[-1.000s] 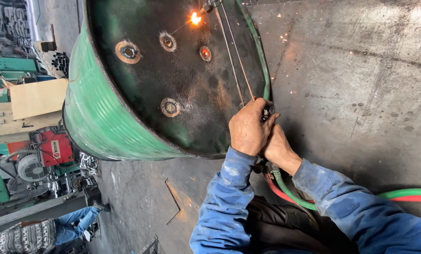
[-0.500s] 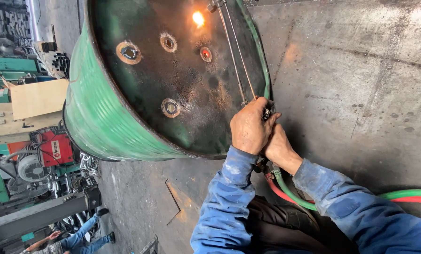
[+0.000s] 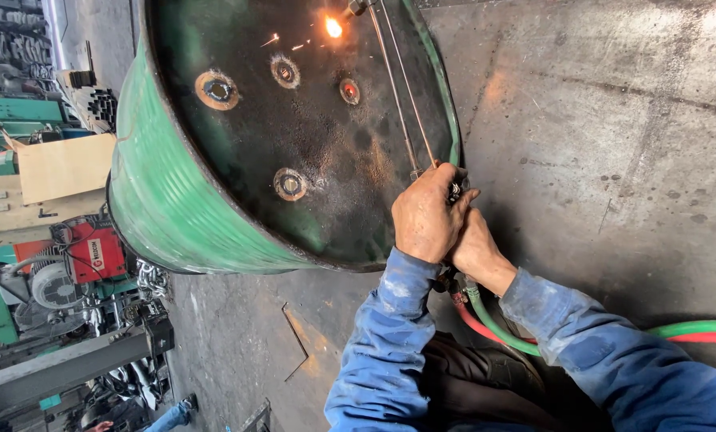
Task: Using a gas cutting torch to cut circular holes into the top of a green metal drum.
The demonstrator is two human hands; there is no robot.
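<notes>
**Cutting into a drum top with a torch**

Gripping the cutting torch (image 3: 402,88), the left hand (image 3: 424,214) and right hand (image 3: 478,250) had fingers wrapped around its handle. Its flame (image 3: 333,27) burned on the green drum (image 3: 166,200). Red and green hoses (image 3: 694,332) trailed across the floor (image 3: 614,144).

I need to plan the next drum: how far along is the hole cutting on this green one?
Four round holes, such as one, already show on the drum's black end. In hand: both hands, left and right, hold the cutting torch, its flame sparking at a fifth spot. How many remain is unclear.
</notes>
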